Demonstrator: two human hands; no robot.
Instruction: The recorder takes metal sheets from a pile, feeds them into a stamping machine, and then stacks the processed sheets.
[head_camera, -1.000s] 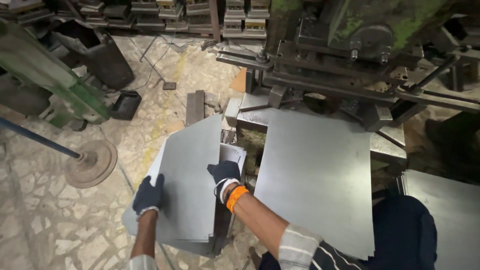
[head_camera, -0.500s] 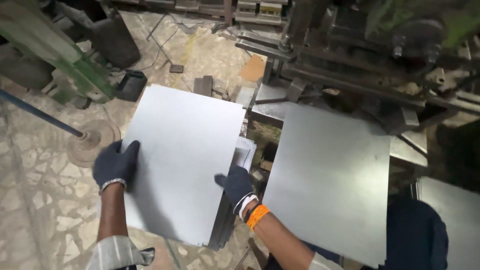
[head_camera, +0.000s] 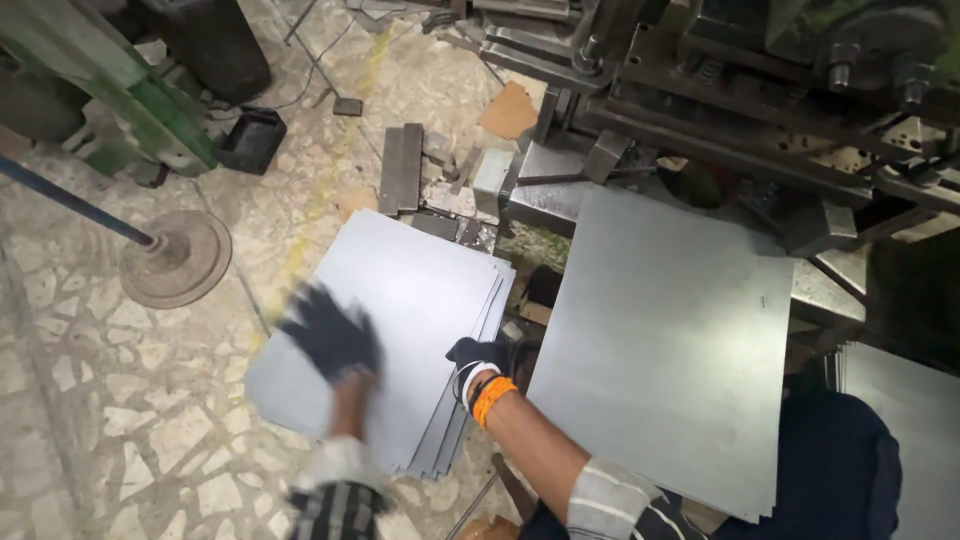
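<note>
A stack of thin grey metal sheets (head_camera: 400, 300) lies on the floor, slightly fanned at its right edge. My left hand (head_camera: 328, 335), in a dark glove and blurred by motion, hovers over the stack's near left part with fingers spread and nothing in it. My right hand (head_camera: 478, 360), dark-gloved with an orange wristband, is curled on the right edge of the top sheet. A larger single grey sheet (head_camera: 665, 340) lies to the right on the machine's table, partly over my lap.
A heavy dark press machine (head_camera: 760, 90) fills the upper right. On the stone floor are a green machine frame (head_camera: 120, 100), a round metal base with a rod (head_camera: 175, 258), flat steel bars (head_camera: 400, 168) and a black box (head_camera: 252, 140). More sheets (head_camera: 900, 420) sit at right.
The sheet that both hands carried tilted is now flat on the stack. My left hand has let go and moved right over the sheet; my right hand stays at its right edge.
</note>
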